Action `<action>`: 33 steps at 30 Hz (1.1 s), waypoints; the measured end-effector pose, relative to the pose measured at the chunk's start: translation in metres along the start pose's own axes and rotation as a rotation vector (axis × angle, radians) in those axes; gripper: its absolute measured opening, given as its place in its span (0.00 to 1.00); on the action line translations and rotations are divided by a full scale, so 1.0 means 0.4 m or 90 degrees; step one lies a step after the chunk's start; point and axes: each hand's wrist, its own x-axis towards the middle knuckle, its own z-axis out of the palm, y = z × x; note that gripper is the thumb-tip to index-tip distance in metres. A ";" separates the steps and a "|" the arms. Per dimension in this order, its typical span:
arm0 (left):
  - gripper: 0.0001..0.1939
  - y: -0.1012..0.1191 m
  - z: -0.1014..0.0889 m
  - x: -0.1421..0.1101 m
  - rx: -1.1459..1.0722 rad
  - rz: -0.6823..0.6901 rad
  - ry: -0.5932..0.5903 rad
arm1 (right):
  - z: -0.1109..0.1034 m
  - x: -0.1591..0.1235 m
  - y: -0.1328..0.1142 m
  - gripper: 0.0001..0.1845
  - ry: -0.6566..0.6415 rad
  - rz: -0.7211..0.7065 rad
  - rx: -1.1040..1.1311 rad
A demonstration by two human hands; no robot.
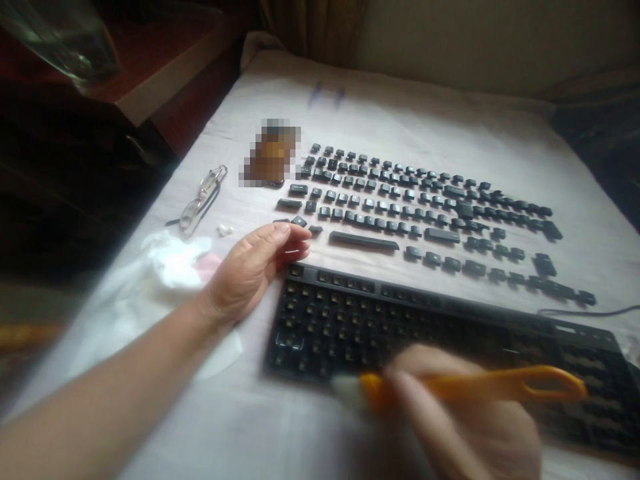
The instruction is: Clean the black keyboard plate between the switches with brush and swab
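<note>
My right hand [465, 413], blurred, grips an orange-handled brush [545, 383]. Its pale, smeared head points left over the front edge of a black keyboard [425, 303] that has its keycaps off. Whether the bristles touch the keyboard, I cannot tell. At the keyboard's upper left corner rests my left hand [255, 267], on its side with fingers loosely curled; I see nothing held in it. Beyond the keyboard, the loose black keycaps lie in rows, among them a long space bar [364, 241] close to my left fingertips.
Left of the keycaps lie a pixelated phone-like object [273, 153], eyeglasses [203, 197], small white bits [225, 230] and crumpled white tissue [175, 260]. A cable [590, 311] runs off right. A glass [65, 40] stands on dark reddish wooden furniture [165, 73] at upper left. Pale cloth covers the surface.
</note>
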 end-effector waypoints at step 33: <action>0.11 -0.002 -0.003 0.000 0.012 -0.010 0.001 | 0.012 -0.015 -0.010 0.11 -0.068 -0.096 0.012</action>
